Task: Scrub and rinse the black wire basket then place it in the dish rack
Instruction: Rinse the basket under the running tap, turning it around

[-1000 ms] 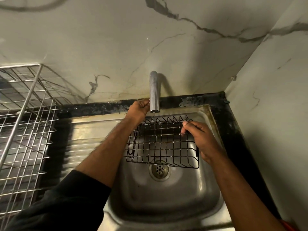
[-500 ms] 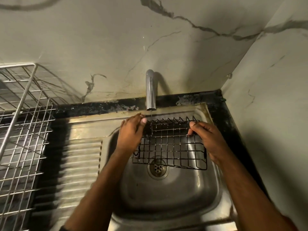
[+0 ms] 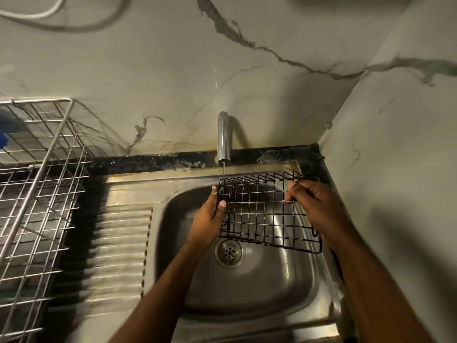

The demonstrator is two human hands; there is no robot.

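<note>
So, black wire basket [image 3: 265,214] is held btwn both hands over the sink [image 3: 259,288], tilted, its grid of thin glossy wires w/ a spiked far edge. Left hand [image 3: 207,219] pinches its left end; right hand [image 3: 319,209] curls round its right side. Thin stream from the tap [image 3: 223,137] lands just above the left fingertips. Dish rack [image 3: 37,184] sits well left of the left hand.

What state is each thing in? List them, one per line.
Chrome tap: running a thin stream.
Black wire basket: held tilted over the sink.
Steel sink: drain open.
Left hand: grips basket's left edge.
Right hand: grips its right side.
Silver wire dish rack: contents unclear.
</note>
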